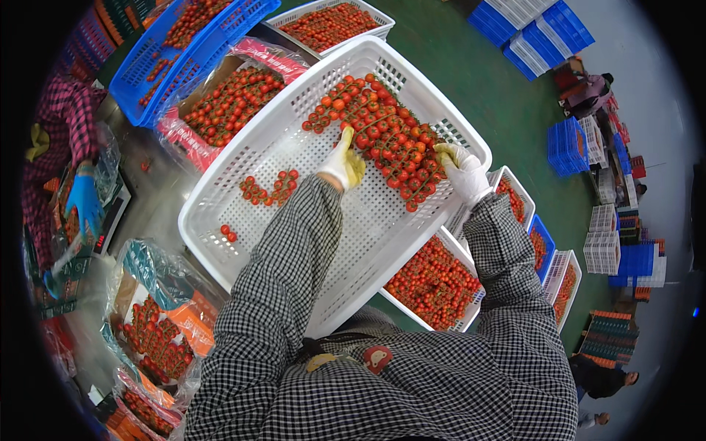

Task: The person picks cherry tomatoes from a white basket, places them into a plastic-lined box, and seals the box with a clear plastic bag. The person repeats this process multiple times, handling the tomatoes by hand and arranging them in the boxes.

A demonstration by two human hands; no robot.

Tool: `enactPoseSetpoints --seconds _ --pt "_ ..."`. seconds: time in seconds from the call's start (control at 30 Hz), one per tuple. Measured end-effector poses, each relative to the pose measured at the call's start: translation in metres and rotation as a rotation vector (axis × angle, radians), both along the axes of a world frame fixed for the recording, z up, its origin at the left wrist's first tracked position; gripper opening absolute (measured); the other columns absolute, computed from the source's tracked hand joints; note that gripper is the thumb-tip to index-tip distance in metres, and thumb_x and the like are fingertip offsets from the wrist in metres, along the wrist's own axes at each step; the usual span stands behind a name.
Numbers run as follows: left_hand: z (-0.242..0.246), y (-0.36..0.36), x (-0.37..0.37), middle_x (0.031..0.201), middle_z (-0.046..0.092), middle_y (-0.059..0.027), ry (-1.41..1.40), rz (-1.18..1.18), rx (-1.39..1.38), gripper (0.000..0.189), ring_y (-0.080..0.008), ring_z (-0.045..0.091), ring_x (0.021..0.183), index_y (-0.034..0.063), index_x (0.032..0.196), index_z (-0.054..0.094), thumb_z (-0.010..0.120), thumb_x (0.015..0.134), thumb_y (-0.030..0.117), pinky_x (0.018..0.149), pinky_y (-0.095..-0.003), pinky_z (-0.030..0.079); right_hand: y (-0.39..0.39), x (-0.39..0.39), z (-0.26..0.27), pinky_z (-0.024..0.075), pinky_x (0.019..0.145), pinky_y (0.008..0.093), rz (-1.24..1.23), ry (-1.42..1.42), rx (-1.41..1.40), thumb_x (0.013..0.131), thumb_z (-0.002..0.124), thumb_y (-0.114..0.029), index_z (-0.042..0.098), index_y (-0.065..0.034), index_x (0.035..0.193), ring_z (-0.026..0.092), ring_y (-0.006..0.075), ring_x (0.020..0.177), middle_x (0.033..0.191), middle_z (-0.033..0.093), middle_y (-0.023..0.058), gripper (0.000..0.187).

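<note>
A large white perforated plastic crate (pixel 220 187) lies before me, with a pile of red cherry tomatoes on the vine (pixel 386 132) in its far right part. My left hand (pixel 346 162), in a white and yellow glove, is over the crate at the near left edge of the pile, thumb raised; whether its fingers hold a stem cannot be told. At the pile's right end my right hand (pixel 462 170), gloved alike, has its fingertips bent against the tomatoes; its grip is unclear. A small vine cluster (pixel 270 188) and a few loose tomatoes (pixel 228 233) lie to the left in the crate.
An open cardboard box of tomatoes (pixel 231 105) and blue crates (pixel 149 71) stand beyond the crate's left side. Another lined box (pixel 160 342) is at lower left. A co-worker's blue-gloved hand (pixel 85 204) is at far left. More tomato crates (pixel 433 281) stand at right.
</note>
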State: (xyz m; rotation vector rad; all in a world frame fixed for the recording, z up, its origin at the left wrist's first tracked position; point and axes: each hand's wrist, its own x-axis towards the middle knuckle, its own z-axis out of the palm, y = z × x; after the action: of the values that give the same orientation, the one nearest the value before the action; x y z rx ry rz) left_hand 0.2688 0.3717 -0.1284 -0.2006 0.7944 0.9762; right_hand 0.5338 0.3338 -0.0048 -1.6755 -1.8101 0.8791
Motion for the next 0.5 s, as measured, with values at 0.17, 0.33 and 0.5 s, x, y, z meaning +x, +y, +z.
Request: enactPoseSetpoints --seconds 0.17,0.33,0.5 --pt "0.032 0.043 0.067 0.119 0.063 -0.0076 0.513 0.414 0.179 0.055 -0.0199 0.061 0.109 0.0028 0.126 0.053 0.081 0.085 0.027 0.099 -0.0344 0.047 0.004 0.023 0.010 0.0524 0.091 0.0346 0.237 -0.199 0.121 0.094 0.062 -0.012 0.066 -0.0055 0.118 0.066 0.0284 0.102 0.107 0.069 0.0124 0.025" --pt "0.034 0.072 0.086 0.115 0.064 -0.0077 0.862 0.456 0.244 0.058 -0.0166 0.061 0.100 0.0069 0.128 0.050 0.084 0.082 0.021 0.089 -0.0323 0.050 0.037 -0.017 -0.013 0.0397 0.107 0.0442 0.949 -0.746 0.404 0.077 0.075 -0.036 0.055 -0.0090 0.133 0.053 0.0270 0.125 0.127 0.059 0.0084 0.065" --pt "0.027 0.087 0.073 0.118 0.062 -0.0068 0.432 0.477 0.358 0.045 -0.0193 0.061 0.103 0.0132 0.132 0.050 0.071 0.093 0.019 0.092 -0.0356 0.050 0.054 -0.042 -0.020 0.0353 0.110 0.0486 1.092 -1.026 0.216 0.073 0.074 -0.058 0.057 -0.0121 0.131 0.053 0.0250 0.120 0.122 0.059 0.0052 0.076"
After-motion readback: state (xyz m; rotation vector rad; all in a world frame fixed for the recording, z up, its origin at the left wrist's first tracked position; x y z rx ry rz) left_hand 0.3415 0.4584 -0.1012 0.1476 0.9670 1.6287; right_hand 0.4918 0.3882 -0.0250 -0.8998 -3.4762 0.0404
